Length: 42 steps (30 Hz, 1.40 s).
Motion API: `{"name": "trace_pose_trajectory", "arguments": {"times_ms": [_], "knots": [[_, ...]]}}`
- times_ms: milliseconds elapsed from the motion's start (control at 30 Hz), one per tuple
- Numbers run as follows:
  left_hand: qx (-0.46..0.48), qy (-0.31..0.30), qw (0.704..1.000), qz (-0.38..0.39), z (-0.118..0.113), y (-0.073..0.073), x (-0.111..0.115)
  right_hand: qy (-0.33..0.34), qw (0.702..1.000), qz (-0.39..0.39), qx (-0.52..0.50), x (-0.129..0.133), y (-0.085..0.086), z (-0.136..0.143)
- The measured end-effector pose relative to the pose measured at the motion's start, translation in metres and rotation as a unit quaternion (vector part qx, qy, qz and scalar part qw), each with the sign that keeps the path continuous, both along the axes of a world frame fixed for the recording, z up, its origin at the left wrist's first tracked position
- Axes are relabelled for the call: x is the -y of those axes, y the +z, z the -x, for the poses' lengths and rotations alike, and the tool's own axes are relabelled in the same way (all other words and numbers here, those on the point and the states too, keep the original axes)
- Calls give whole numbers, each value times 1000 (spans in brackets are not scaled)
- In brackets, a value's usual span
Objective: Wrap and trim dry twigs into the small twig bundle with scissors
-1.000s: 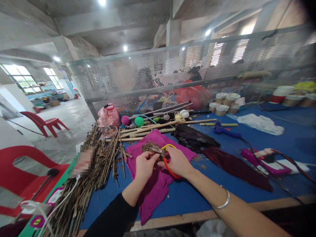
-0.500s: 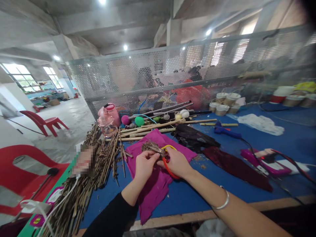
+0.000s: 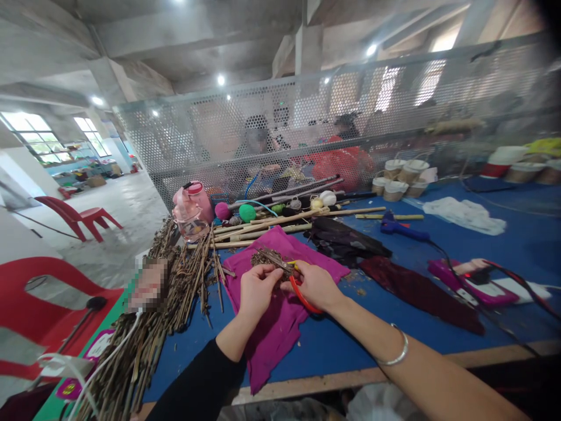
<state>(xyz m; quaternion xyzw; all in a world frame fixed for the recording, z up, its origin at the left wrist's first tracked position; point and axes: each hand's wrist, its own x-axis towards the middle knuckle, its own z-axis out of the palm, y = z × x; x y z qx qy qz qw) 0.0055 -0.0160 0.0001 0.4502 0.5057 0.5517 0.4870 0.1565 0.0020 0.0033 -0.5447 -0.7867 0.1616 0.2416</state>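
Note:
My right hand is closed round pliers or cutters with one red and one yellow handle; their metal jaws point up and left. Beside it, my left hand has thumb and fingers pinched together near the jaws, on something too small to make out. Under and just beyond both hands, a heap of brown plant bits lies on a magenta cloth. The cloth is spread on the blue tabletop.
Dry twigs are piled at the left. Behind lie bamboo sticks, yarn balls and a pink jug. Dark cloth, a blue glue gun and a magenta device lie rightward. People sit beyond the mesh screen.
Less of the yellow handle shows now, and the red handle sits slightly nearer the right hand. Both hands stay over the cloth. The camera view has shifted slightly.

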Motion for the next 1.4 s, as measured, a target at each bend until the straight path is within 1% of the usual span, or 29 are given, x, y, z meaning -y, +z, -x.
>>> {"name": "trace_pose_trajectory", "arguments": {"times_ms": [167, 300, 467, 633, 833, 933, 1067, 1233, 1400], "knots": [[-12, -8, 1000, -5, 1, 4, 1, 7, 1000, 6, 7, -2, 1, -1], [-7, -23, 1000, -10, 1, 3, 1, 15, 1000, 5, -16, -2, -1, -1], [3, -34, 999, 6, 1, 3, 1, 38, 999, 2, -38, -2, -4, 0], [1, -43, 999, -5, 0, 3, 3, 28, 999, 8, -35, -1, -6, 0], [-15, -30, 999, -8, -1, 3, 2, 13, 1000, -7, -19, -1, -6, 2], [-23, -40, 999, -16, -2, 3, 2, 4, 1000, -10, -23, -1, -7, 2], [-29, -50, 998, -21, -1, -2, 1, 3, 999, -6, -34, -1, -7, 3], [2, -64, 998, 3, -1, -8, -2, 15, 999, -34, -37, -1, -6, 4], [9, -83, 997, 0, -4, -3, 1, 25, 998, -61, -26, -1, -6, 3]]}}
